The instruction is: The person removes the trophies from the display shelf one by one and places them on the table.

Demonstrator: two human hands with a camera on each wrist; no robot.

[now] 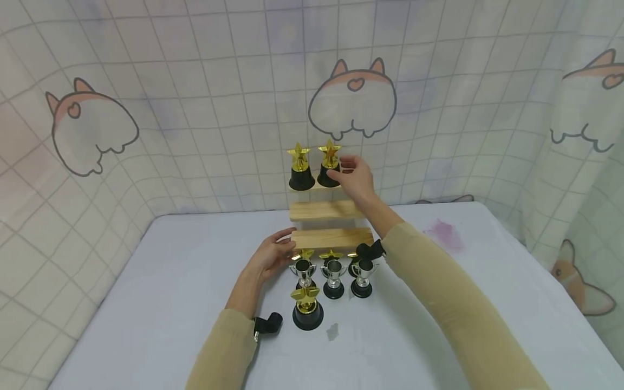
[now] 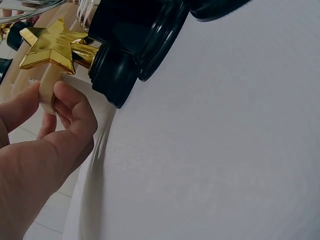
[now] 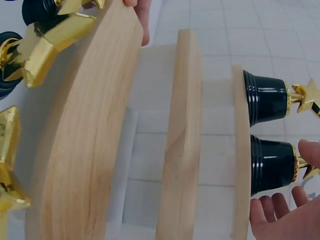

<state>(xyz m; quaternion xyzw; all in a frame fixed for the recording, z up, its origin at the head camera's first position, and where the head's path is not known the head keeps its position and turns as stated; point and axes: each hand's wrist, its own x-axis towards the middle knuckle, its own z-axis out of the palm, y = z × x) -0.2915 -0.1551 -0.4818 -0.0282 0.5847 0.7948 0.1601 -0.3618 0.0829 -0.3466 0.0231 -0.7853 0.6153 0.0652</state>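
Observation:
My left hand (image 1: 273, 253) is at the left end of the lowest board of a stepped wooden rack (image 1: 331, 238); in the left wrist view, its thumb and fingers pinch the board's end (image 2: 47, 95). At the top board my right hand (image 1: 357, 177) holds the right one of two gold star trophies (image 1: 330, 162) with black bases. The right wrist view puts the thumb by that trophy's gold stem and the fingers beside its black base (image 3: 272, 165). To its left stands the other star trophy (image 1: 300, 170), upright on the same board.
Three silver cups (image 1: 333, 276) stand on the white table (image 1: 195, 281) before the rack, with gold star trophies (image 1: 331, 254) partly hidden behind them. Another star trophy (image 1: 307, 311) stands nearest. The middle board (image 1: 326, 210) holds nothing. A patterned curtain (image 1: 219, 108) hangs behind.

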